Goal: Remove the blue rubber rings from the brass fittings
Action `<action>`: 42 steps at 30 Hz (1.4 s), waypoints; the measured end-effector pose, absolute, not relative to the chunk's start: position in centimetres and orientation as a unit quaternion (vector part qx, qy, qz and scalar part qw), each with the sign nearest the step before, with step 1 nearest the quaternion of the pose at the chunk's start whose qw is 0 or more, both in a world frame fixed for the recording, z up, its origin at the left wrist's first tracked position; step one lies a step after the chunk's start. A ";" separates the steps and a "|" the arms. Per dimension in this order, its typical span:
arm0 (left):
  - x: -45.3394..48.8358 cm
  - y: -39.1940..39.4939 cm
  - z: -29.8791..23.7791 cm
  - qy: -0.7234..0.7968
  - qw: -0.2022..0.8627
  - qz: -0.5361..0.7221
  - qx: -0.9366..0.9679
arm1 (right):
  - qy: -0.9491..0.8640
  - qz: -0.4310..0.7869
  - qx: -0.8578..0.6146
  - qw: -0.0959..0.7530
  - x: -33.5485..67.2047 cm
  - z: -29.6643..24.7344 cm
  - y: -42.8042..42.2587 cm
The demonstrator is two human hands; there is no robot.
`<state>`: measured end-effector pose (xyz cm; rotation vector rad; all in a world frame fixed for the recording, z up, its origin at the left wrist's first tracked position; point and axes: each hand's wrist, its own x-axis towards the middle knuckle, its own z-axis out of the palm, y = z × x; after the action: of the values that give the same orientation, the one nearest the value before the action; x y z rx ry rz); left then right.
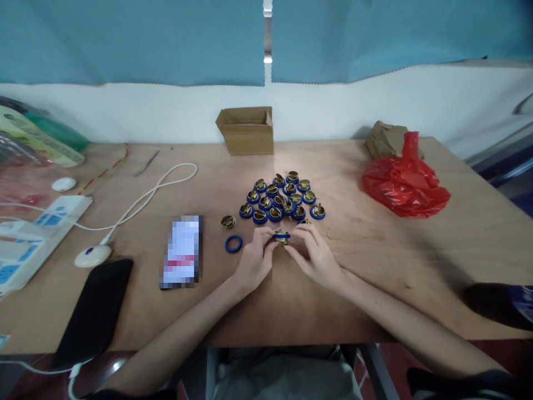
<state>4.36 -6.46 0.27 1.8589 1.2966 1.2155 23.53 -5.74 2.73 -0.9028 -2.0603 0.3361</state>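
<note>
Centrally, left hand and right hand pinch a blue-ringed brass piece between the pile and the table's near edge; the pile appears already ringed; leftward, one bare piece and one loose ring remain apart.

The left forearm and right forearm slant inward across the near edge of the table; the left hand and right hand face each other, thumbs below bent index fingers, fingertips pinching close together.
</note>
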 end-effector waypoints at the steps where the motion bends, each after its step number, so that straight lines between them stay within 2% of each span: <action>1: 4.4 -6.5 0.4 0.489 0.281 0.453 0.690 | -0.823 0.143 -0.363 0.413 23.5 2.6 -5.7; 9: 4.6 -6.7 0.8 0.518 0.274 0.435 0.683 | -0.797 0.240 -0.387 0.397 23.3 1.6 -5.8; 33: 4.5 -7.2 0.4 0.462 0.227 0.455 0.726 | -0.794 0.292 -0.343 0.410 23.5 3.1 -5.6; 40: 4.6 -6.7 1.1 0.480 0.238 0.458 0.709 | -0.690 0.454 -0.348 0.444 23.7 3.3 -4.9; 42: 4.5 -6.6 1.3 0.478 0.231 0.456 0.714 | -0.676 0.458 -0.367 0.445 24.1 3.7 -4.5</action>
<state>4.51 -6.57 1.32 1.9637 1.3148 1.2538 24.11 -4.50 3.67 -0.9091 -1.6760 1.1351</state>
